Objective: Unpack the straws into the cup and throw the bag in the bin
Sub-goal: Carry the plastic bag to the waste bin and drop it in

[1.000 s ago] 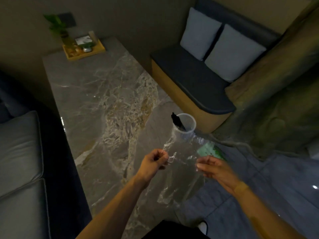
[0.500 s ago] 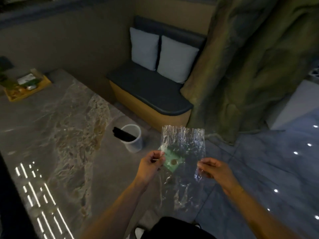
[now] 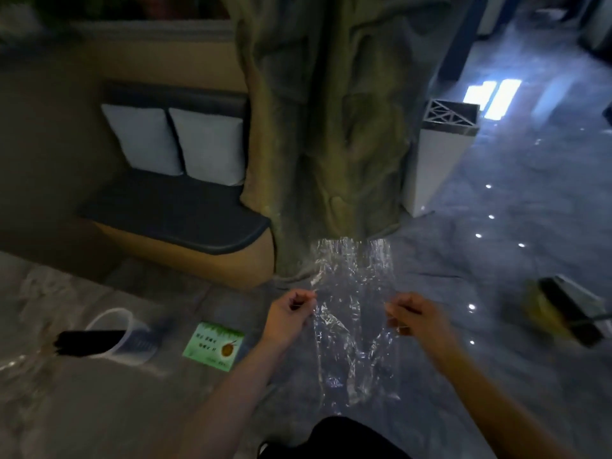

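Two bare hands hold one clear plastic bag [image 3: 352, 313] stretched upright between them: the left hand [image 3: 289, 314] pinches its left edge, the right hand [image 3: 415, 318] pinches its right edge. The bag looks empty. Left of the left hand, one green card [image 3: 213, 346] lies flat on the marble tabletop [image 3: 82, 409]. Further left stands one clear cup [image 3: 124, 332] with a bundle of black straws [image 3: 87, 342] leaning out over its rim. Beyond are one bench [image 3: 172, 210] with two grey cushions [image 3: 175, 144], and one white bin [image 3: 437, 160] on the floor.
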`<act>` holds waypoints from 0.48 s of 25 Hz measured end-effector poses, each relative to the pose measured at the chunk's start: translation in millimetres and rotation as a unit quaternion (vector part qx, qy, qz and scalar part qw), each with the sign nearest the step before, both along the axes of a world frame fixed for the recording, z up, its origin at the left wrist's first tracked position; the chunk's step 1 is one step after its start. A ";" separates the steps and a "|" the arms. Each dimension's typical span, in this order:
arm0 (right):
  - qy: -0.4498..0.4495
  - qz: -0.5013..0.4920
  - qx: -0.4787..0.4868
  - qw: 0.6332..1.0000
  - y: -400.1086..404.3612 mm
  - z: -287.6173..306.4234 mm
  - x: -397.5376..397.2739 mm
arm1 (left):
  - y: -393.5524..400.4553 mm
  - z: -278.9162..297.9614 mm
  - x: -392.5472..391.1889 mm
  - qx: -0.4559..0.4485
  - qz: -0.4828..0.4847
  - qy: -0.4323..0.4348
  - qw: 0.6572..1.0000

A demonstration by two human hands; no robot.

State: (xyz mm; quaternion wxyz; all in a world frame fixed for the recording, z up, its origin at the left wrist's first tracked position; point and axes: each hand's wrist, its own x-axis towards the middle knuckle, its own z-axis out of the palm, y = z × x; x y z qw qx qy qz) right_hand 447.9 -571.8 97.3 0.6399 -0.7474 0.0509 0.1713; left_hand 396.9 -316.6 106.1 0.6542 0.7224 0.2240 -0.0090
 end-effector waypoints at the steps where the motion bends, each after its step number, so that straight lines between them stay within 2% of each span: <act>1: -0.002 -0.012 -0.004 1.000 -12.4 0.3 0.9 | -10.8 -0.4 9.8 0.003 -0.011 0.003 1.000; 6: 0.016 -0.098 0.000 0.995 -54.7 -4.5 1.0 | -54.2 -1.5 54.2 -0.004 -0.062 -0.006 0.998; 12: 0.030 -0.144 0.004 0.989 -80.0 -9.1 20.4 | -80.6 -5.1 109.3 -0.018 -0.129 0.001 0.991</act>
